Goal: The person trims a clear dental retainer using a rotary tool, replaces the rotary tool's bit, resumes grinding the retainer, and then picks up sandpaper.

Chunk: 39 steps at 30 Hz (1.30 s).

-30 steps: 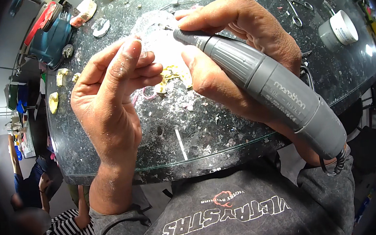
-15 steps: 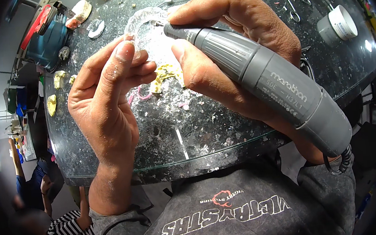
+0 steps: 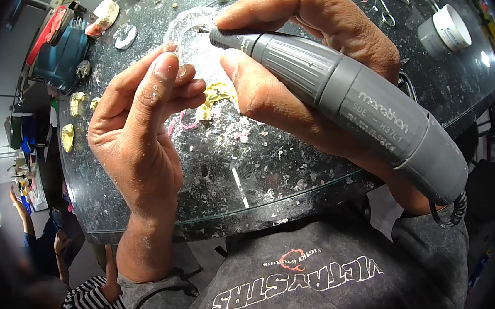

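The left hand (image 3: 138, 120) pinched a clear arch (image 3: 175, 31); the right hand (image 3: 346, 33) gripped a gray handpiece (image 3: 342, 96) above the surface (image 3: 289, 162).

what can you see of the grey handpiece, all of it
The grey handpiece is thick, long and plastic-looking, with a dark tapered nose, a ribbed collar and pale printing on its smooth body. The right hand grips it near the front. It slants from upper left to lower right, where a dark coiled cord leaves its rear. A slim metal bit points toward the clear arch-shaped piece; whether they touch is unclear.
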Motion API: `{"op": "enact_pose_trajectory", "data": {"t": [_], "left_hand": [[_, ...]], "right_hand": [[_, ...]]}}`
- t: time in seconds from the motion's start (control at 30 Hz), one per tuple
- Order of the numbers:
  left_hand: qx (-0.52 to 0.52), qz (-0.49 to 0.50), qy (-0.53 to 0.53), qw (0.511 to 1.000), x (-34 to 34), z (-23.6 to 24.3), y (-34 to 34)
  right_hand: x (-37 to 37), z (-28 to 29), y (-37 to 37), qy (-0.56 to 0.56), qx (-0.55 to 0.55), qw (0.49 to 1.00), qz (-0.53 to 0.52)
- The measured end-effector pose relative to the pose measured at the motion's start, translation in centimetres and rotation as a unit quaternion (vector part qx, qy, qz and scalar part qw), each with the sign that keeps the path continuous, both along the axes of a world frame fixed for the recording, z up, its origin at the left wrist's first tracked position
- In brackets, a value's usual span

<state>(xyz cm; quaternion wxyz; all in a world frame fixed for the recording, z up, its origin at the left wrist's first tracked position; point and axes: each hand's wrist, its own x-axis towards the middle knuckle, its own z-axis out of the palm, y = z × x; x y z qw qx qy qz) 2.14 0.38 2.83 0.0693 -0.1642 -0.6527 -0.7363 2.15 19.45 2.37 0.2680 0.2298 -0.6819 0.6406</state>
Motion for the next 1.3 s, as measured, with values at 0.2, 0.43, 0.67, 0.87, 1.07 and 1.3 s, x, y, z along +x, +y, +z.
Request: {"op": "enact_pose_trajectory", "data": {"t": [0.2, 0.43, 0.67, 0.87, 1.07, 1.3], "left_hand": [[0.004, -0.006, 0.008, 1.000, 0.0, 0.0, 0.0], [-0.002, 0.000, 0.015, 1.000, 0.1, 0.0, 0.1], [0.002, -0.002, 0.017, 1.000, 0.0, -0.2, 0.1], [-0.013, 0.008, 0.008, 1.000, 0.0, 0.0, 0.1], [0.031, 0.053, -0.032, 0.998, -0.4, -0.4, 0.6], [0.108, -0.037, -0.109, 0.987, -1.0, -0.9, 0.6]], "right_hand": [[0.3, 0.5, -0.1, -0.049, -0.014, 0.999, 0.020], [0.8, 0.6, 0.1, -0.083, -0.015, 0.996, 0.023], [0.9, 0.7, 0.1, -0.101, -0.020, 0.994, 0.032], [0.8, 0.8, 0.1, -0.114, -0.025, 0.992, 0.040], [0.9, 1.3, 0.3, -0.132, -0.027, 0.990, 0.049], [1.9, 3.5, 1.4, -0.166, 0.013, 0.984, 0.056]]}}
